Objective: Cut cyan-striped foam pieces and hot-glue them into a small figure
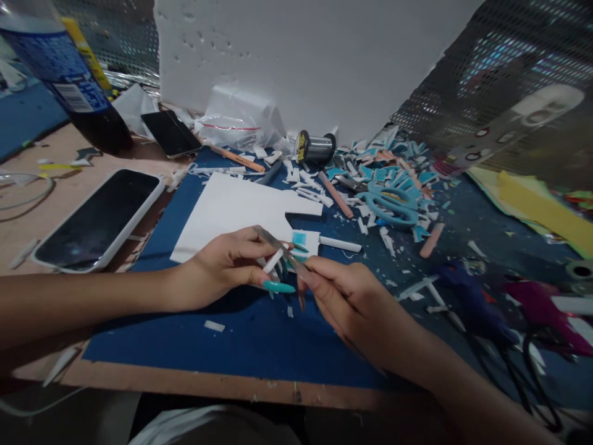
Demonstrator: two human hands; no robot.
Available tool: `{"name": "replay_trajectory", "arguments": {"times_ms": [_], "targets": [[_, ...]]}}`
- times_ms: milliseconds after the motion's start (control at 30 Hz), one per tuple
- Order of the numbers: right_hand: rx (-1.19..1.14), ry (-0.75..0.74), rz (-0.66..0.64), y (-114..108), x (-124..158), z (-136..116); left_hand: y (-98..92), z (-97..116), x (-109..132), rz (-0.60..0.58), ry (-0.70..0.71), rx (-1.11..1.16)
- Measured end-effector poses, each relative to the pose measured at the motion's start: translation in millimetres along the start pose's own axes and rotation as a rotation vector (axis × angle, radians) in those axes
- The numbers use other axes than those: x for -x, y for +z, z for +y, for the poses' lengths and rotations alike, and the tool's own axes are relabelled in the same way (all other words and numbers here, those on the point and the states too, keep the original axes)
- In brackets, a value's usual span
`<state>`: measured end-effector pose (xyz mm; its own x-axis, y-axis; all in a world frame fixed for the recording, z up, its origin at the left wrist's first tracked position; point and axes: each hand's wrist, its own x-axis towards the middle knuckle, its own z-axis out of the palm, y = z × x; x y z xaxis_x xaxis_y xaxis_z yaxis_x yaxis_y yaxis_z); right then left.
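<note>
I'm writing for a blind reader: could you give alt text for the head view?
Over a blue mat, the left hand holds a small white strip while the right hand holds a thin flat tool close to it. Beyond lie a white sheet, scissors and scraps.

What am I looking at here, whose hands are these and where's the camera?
There's no machine here: these are a person's two bare hands. The single picture comes from a camera on that person's head, looking forward and down. The left hand holds a small white piece; the right hand grips a slim, flat tool that crosses close to it. Beneath is a blue mat bearing a white sheet, with blue-handled scissors, a spool and scattered scraps beyond. A phone lies to the left.
</note>
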<state>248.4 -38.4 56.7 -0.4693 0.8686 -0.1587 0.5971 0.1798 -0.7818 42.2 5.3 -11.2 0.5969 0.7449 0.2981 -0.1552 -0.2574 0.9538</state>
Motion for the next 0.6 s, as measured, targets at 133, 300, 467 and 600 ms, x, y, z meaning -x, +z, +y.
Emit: {"name": "replay_trajectory", "arguments": {"times_ms": [133, 300, 467, 600], "targets": [[-0.078, 0.034, -0.012, 1.2, -0.4, -0.7, -0.2, 2.2, -0.9, -0.005, -0.013, -0.064], [-0.158, 0.069, -0.032, 3.2, -0.5, -3.4, -0.5, 2.6, -0.4, -0.004, 0.006, -0.045], [-0.279, 0.134, -0.070, 3.8, 0.1, -5.1, -1.1, 1.5, -1.0, -0.016, 0.053, -0.056], [-0.385, 0.233, -0.135, 3.4, 0.5, -4.2, -0.4, 1.4, -1.0, -0.014, 0.065, -0.054]]}}
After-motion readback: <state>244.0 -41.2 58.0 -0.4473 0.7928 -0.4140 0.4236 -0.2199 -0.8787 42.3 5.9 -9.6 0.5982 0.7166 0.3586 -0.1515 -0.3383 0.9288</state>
